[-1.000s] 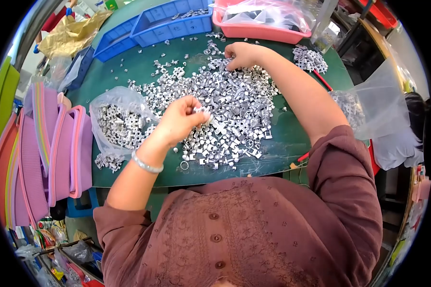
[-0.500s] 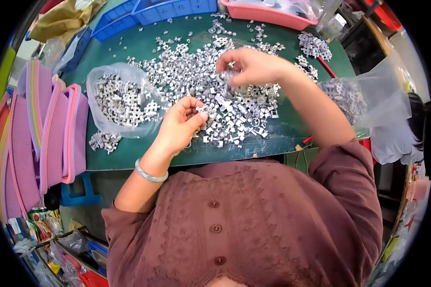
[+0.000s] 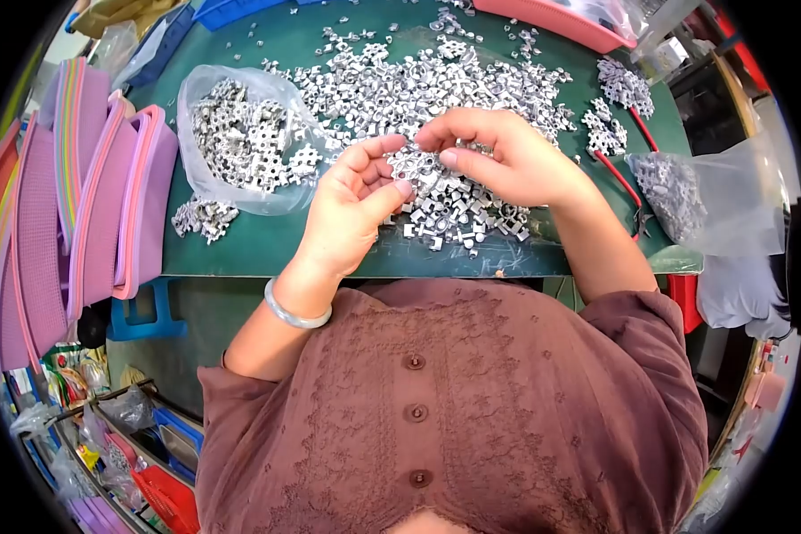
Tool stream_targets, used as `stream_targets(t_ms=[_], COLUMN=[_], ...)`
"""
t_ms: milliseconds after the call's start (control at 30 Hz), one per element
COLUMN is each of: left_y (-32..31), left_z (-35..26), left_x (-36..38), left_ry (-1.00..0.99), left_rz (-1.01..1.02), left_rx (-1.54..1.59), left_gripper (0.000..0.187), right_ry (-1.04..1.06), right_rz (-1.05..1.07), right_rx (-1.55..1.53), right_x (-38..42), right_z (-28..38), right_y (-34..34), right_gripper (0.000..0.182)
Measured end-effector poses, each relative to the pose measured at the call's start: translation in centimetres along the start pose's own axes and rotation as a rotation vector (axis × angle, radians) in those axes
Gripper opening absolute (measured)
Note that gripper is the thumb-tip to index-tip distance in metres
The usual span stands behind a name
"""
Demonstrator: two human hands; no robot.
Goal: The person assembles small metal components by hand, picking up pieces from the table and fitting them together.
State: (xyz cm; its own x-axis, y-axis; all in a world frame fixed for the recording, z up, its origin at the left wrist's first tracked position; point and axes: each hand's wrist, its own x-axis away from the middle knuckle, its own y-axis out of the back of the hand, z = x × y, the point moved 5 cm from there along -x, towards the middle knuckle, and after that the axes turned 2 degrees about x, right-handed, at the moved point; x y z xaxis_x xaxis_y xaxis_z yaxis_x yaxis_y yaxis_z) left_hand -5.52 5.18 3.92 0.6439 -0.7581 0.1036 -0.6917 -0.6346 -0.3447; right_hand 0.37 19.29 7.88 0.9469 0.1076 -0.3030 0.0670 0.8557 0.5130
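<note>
Small silver metal pieces (image 3: 365, 80) lie in a wide pile on the green table (image 3: 267, 254). In front of the pile, my left hand (image 3: 356, 191) pinches a small silver metal piece (image 3: 409, 165) between thumb and fingertips. My right hand (image 3: 498, 156) is close beside it, thumb and forefinger curled together at the same piece; anything between those fingertips is too small to tell. To the left of my left hand, a clear plastic bag (image 3: 307, 191) holds joined silver pieces, and a small cluster (image 3: 203, 219) of them lies below the bag.
Blue bins (image 3: 240, 11) and a pink basket (image 3: 552, 25) stand at the back. Red-handled pliers (image 3: 621, 176), metal clusters (image 3: 626, 87) and another plastic bag (image 3: 743, 200) are on the right. Purple baskets (image 3: 98, 214) are stacked at the left.
My right hand has come down from over the pile to beside my left hand. The view has shifted, so the table sits higher in the frame.
</note>
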Motion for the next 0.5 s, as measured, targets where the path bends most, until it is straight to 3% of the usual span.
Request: stream_targets(t_ms=[133, 167, 267, 300, 400, 433, 500], left_y=[-0.4, -0.9, -1.9, -2.2, -1.7, -1.6, -1.7], left_z=[-0.3, -1.0, -2.1, -2.5, -2.3, -2.0, -2.1], left_x=[-0.3, -0.5, -0.2, 0.0, -0.1, -0.1, 0.2], left_ry=[-0.138, -0.280, -0.372, -0.423, -0.546, -0.540, -0.580], left_rz=[0.019, 0.076, 0.045, 0.026, -0.030, -0.045, -0.056], left_rx=[-0.125, -0.422, -0.494, -0.397, -0.581, -0.604, -0.571], left_gripper=[0.045, 0.051, 0.054, 0.052, 0.042, 0.030, 0.024], right_ry=[-0.059, -0.087, 0.001, -0.077, -0.156, -0.150, -0.092], right_rz=[-0.014, -0.004, -0.078, -0.124, -0.232, -0.207, -0.184], right_rx=[-0.252, -0.208, -0.166, -0.212, -0.569, -0.644, -0.616], right_x=[0.1, 0.2, 0.3, 0.3, 0.9, 1.0, 1.0], right_z=[0.1, -0.1, 0.6, 0.5, -0.9, -1.2, -1.1], right_y=[-0.6, -0.6, -0.3, 0.0, 0.4, 0.4, 0.2], right_gripper=[0.023, 0.020, 0.014, 0.011, 0.012, 0.013, 0.014])
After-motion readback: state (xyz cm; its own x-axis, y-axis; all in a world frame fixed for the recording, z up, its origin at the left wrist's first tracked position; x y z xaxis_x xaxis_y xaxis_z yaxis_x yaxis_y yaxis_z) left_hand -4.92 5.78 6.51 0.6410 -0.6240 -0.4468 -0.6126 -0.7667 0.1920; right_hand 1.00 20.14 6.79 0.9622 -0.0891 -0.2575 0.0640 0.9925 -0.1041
